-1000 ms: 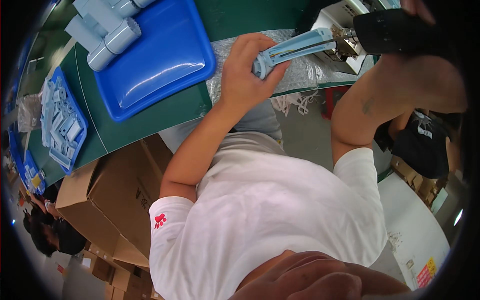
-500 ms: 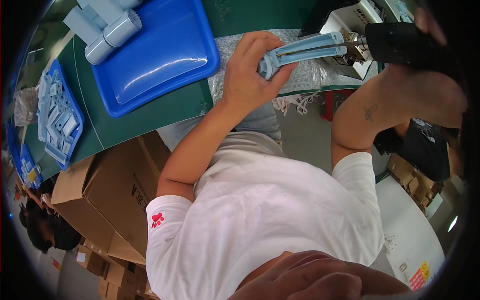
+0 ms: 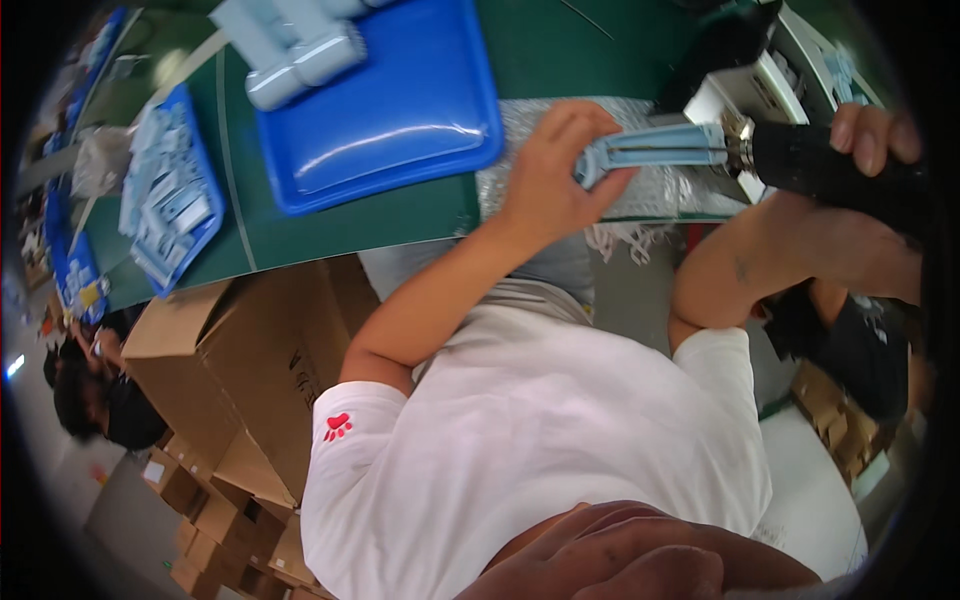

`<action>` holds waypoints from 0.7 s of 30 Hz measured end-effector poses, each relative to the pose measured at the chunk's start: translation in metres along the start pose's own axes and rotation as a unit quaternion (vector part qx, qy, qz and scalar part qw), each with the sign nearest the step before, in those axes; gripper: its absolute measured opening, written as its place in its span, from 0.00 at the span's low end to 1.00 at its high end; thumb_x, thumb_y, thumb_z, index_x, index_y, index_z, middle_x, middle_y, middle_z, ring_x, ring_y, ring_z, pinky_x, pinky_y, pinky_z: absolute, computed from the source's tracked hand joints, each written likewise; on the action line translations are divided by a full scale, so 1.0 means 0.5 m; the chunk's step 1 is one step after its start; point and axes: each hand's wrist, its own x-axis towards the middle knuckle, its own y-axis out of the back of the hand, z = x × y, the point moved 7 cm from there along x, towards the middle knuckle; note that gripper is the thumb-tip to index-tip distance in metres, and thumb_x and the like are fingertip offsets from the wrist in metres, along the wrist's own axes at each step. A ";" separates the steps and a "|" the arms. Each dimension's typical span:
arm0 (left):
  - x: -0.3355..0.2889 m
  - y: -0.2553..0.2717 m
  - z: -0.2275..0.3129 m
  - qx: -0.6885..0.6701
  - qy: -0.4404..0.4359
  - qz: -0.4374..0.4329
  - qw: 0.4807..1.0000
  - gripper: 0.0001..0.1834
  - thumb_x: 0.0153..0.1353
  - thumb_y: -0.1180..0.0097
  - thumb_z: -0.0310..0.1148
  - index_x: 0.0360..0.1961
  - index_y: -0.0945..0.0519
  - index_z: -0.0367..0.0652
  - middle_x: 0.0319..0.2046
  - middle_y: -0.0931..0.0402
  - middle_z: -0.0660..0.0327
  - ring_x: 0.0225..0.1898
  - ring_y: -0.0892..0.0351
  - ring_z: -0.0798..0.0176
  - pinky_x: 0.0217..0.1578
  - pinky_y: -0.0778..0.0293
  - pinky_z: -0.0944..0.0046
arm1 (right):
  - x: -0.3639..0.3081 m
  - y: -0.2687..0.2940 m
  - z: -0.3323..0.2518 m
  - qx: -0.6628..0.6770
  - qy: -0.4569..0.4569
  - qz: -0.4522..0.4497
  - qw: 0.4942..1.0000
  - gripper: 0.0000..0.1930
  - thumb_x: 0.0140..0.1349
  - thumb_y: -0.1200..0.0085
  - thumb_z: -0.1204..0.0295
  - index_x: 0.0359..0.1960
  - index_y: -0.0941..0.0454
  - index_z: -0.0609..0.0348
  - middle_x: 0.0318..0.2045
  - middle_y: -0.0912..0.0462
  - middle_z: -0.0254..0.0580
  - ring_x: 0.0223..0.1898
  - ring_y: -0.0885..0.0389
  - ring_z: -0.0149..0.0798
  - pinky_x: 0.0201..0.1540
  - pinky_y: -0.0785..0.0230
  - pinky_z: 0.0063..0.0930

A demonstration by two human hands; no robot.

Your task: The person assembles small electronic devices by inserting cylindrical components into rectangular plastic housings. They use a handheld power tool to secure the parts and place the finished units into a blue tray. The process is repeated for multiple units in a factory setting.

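Note:
My left hand [image 3: 548,182] is closed around the rounded end of a light blue plastic housing [image 3: 660,146], its long open channel pointing right. My right hand [image 3: 872,138] grips a black powered screwdriver [image 3: 805,155], partly lost at the dark rim. The driver's metal nose [image 3: 740,146] is at the far end of the channel, and a thin dark shaft runs along inside toward my left hand. Whether the tip touches a screw cannot be seen. Bubble wrap [image 3: 640,200] lies beneath the housing.
A blue tray [image 3: 400,165] holds light blue tubular parts [image 3: 310,55]. Farther left, a blue bin [image 3: 205,235] is full of small pale parts. Behind the driver stands a white boxy device [image 3: 725,95]. A cardboard box [image 3: 250,350] stands below the table's edge. Other people are at both sides.
The whole view has shifted, so the table sits farther right in it. The driver's nose looks closer to the housing's end, and more of my right fingers shows. Both hands keep their grips.

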 end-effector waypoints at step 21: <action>0.624 0.156 -0.239 0.168 0.229 -0.166 0.944 0.49 0.53 0.30 0.63 0.61 0.24 0.28 0.53 0.19 0.43 0.53 0.17 0.50 0.54 0.21 0.56 | 0.002 -0.110 -0.081 0.229 0.023 -0.137 0.963 0.38 0.65 0.36 0.49 0.60 0.35 0.71 0.37 0.34 0.42 0.26 0.29 0.30 0.27 0.31 0.21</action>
